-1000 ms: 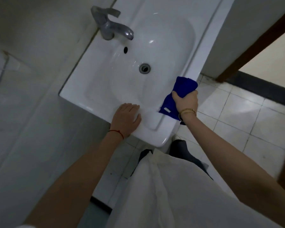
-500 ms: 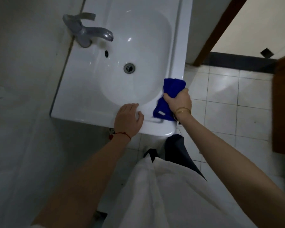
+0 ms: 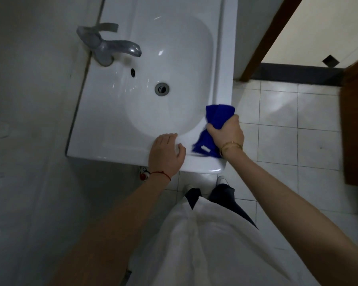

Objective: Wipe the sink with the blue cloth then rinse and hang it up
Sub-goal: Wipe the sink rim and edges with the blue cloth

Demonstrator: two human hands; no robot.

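Note:
A white sink (image 3: pixel 103 124) fills the upper middle of the view, with a drain (image 3: pixel 162 89) in its bowl. My right hand (image 3: pixel 227 133) grips the bunched blue cloth (image 3: pixel 218 115) against the sink's near right corner rim; one end sticks out past my fingers, the other trails under my wrist. My left hand (image 3: pixel 165 154) rests on the front rim just left of the cloth, fingers over the bowl's edge.
A grey metal tap (image 3: pixel 110 47) stands at the sink's back left by the wall. White floor tiles (image 3: pixel 277 124) lie to the right. A brown door frame (image 3: pixel 271 36) and a brown wooden panel (image 3: pixel 355 124) stand at the right.
The view has swung, so the sink now sits straighter. My right hand with the cloth stays at the right front corner, shifting slightly along the rim. My left hand stays on the front rim.

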